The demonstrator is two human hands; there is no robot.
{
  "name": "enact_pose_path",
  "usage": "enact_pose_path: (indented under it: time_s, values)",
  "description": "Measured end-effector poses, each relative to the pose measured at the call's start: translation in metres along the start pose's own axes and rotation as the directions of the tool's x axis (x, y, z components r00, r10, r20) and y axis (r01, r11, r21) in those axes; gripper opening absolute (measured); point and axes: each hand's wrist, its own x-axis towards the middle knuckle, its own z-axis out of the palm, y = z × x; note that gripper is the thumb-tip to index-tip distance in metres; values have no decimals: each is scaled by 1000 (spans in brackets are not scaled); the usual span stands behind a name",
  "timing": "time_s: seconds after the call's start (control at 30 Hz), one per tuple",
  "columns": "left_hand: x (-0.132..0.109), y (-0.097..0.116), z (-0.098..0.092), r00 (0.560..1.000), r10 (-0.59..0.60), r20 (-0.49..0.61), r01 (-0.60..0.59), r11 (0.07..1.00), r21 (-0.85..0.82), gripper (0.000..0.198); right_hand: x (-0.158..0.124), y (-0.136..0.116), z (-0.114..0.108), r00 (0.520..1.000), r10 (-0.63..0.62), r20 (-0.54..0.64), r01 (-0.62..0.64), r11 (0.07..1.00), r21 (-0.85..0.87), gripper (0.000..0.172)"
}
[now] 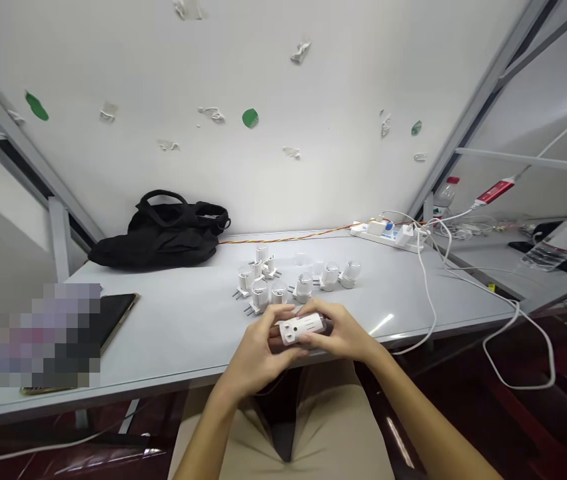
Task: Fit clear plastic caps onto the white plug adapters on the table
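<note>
Two bare hands close around a white socket adapter [299, 328] just above the front edge of a white table [163, 327], the left hand [253, 353] cupping it from below and the right hand [338, 331] curling its fingers over the far end, socket face turned up. A snug two-handed hold with the fingertips clear of that face suits close handling. Nine similar white plug adapters [304, 288] stand in a loose cluster on the tabletop; two paler shapes beside them are too washed out by glare to count. One black bag [160, 233] and one power strip [380, 235] lie beyond.
</note>
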Motion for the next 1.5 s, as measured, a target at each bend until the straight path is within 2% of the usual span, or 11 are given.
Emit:
enact_pose_path:
  time_s: [0.13, 0.27, 0.33, 0.43, 0.6, 0.8, 0.87, 1.03, 1.23, 1.37, 1.5]
  values:
    - [-2, 1, 0, 1000, -1, 1, 1, 1000, -27, 74, 6, -31, -35, 990, -49, -129, 31, 989, -143, 31]
    - [-2, 2, -2, 999, 12, 52, -15, 999, 45, 50, 40, -68, -87, 922, -50, -384, -89, 937, -337, 42]
    - [-1, 2, -3, 997, 13, 73, -19, 997, 75, 38, 69, -71, -107, 936, 10, -351, -193, 850, -490, 44]
    - [0, 1, -3, 997, 24, 69, -30, 995, 91, 32, 110, -52, -119, 931, 238, -276, -364, 580, -729, 42]
    - [-2, -1, -3, 997, 29, 71, -36, 995, 95, 30, 144, -2, -109, 862, 475, -179, -403, 427, -809, 30]
    - [-2, -5, -4, 995, 47, 84, -55, 994, 91, 29, 151, 20, -107, 806, 591, -47, -337, 392, -856, 37]
    - [-2, -5, -4, 995, 50, 89, -59, 994, 95, 29, 155, 17, -108, 810, 586, -29, -312, 388, -867, 40]
    - [-1, -5, -5, 995, 54, 86, -63, 993, 98, 27, 165, 2, -94, 902, 431, 41, -166, 432, -887, 44]
    - [-1, -5, -4, 995, 52, 82, -62, 991, 116, 25, 170, 6, -62, 855, 446, 264, 23, 476, -879, 36]
    - [-1, -5, -3, 995, 60, 76, -69, 990, 119, 24, 170, 10, -53, 866, 405, 294, 66, 489, -870, 28]
    - [-2, -5, -3, 995, 69, 75, -77, 991, 109, 23, 168, -4, -49, 909, 346, 231, 41, 480, -876, 24]
